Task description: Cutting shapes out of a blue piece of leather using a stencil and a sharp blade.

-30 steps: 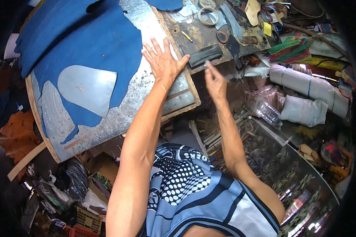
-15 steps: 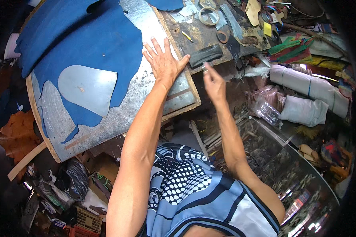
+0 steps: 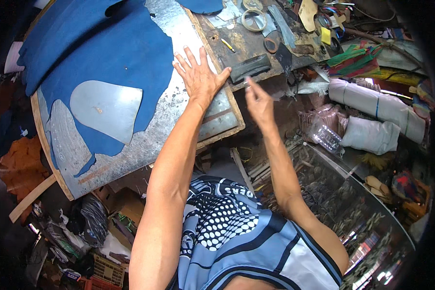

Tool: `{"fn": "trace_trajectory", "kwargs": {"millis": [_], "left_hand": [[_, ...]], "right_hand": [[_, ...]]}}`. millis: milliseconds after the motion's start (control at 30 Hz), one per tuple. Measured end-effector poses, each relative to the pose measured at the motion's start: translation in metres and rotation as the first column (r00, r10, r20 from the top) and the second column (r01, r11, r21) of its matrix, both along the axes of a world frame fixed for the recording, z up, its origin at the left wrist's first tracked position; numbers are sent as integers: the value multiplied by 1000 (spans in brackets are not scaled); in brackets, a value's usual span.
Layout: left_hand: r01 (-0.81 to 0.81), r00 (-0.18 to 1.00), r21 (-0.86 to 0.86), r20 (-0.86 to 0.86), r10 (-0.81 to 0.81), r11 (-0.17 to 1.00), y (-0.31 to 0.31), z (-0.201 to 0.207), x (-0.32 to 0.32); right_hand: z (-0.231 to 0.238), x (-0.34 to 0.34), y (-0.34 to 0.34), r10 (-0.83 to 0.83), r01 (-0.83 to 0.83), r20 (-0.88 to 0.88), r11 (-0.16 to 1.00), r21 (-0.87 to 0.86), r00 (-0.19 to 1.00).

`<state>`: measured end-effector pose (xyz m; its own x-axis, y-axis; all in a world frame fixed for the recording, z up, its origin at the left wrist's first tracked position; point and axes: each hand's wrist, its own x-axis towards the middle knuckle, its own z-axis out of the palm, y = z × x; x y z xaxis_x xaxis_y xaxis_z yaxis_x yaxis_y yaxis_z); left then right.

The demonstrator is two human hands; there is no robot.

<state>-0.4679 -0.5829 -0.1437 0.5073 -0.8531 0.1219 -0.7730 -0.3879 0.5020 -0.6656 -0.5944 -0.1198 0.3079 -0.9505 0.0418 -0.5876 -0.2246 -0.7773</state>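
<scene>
My left hand (image 3: 198, 81) lies flat with fingers spread on the scuffed metal-topped board (image 3: 166, 118), its thumb reaching over the board's wooden edge. Beside that thumb sits a dark oblong block (image 3: 251, 67) with a worn top, on the neighbouring bench. Just off the block's near side, my right hand (image 3: 260, 106) is closed in a pinch. Something small and pale shows at its fingertips, too blurred to name. A large blue sheet, apparently leather (image 3: 125, 53), covers much of the board. On it rests a grey rounded template (image 3: 106, 108), with a second streaked grey piece (image 3: 67, 130) nearby.
The dark bench (image 3: 234, 34) holds tape rolls (image 3: 253, 20), a yellow cutter or pencil (image 3: 228, 45) and scraps. White wrapped rolls (image 3: 377, 104) and a clear bottle (image 3: 326, 136) lie at the right. Brown leather (image 3: 21, 162) and crates (image 3: 108, 268) are at the left.
My right hand has shifted very slightly left, still pinched beside the block. My left hand stays flat in the same place on the board.
</scene>
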Motion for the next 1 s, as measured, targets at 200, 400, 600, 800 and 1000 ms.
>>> {"fn": "trace_trajectory", "kwargs": {"millis": [200, 400, 600, 800, 1000], "left_hand": [[-4, 1000, 12, -3, 4, 1000, 2, 0, 0], [-7, 1000, 13, -7, 7, 1000, 2, 1, 0], [-8, 1000, -3, 5, 8, 1000, 1, -2, 0], [-6, 1000, -3, -9, 6, 1000, -1, 0, 0], [-5, 1000, -4, -3, 5, 1000, 0, 2, 0]], "right_hand": [[8, -4, -12, -105, 104, 11, 992, 64, 994], [8, -4, -13, -110, 110, -13, 993, 32, 994], [7, 5, 4, -12, 10, 24, 996, 90, 1000], [-1, 2, 8, 42, -37, -47, 995, 93, 998], [-3, -4, -5, 14, -14, -3, 1000, -22, 1000]]}}
